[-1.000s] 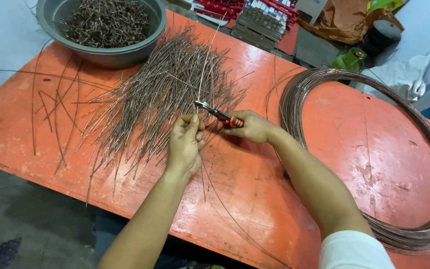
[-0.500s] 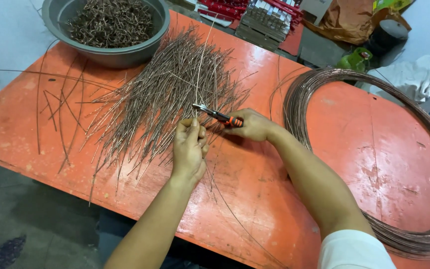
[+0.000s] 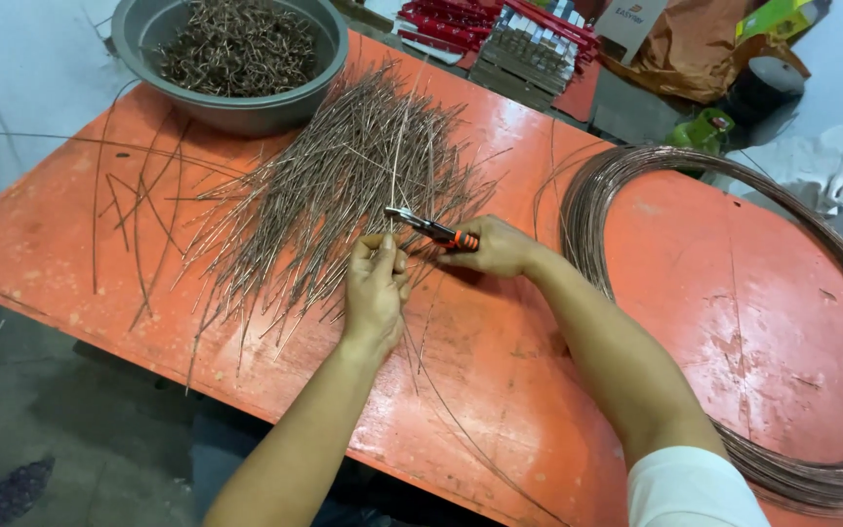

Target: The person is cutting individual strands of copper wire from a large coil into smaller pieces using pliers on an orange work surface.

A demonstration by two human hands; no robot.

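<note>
My left hand [image 3: 375,285] pinches 1 thin wire [image 3: 394,166], light and springy, near its cut end; my right hand [image 3: 496,247] is closed on the cutters [image 3: 431,228].

Worn orange-painted table [image 3: 734,293], scuffed. Pile of short cut copper wire pieces [image 3: 334,195] fanned across its middle. Grey round basin [image 3: 148,49] full of wire scraps just beyond the pile, at the far corner. Large coil of copper wire [image 3: 831,468] flat, right of pile.
</note>
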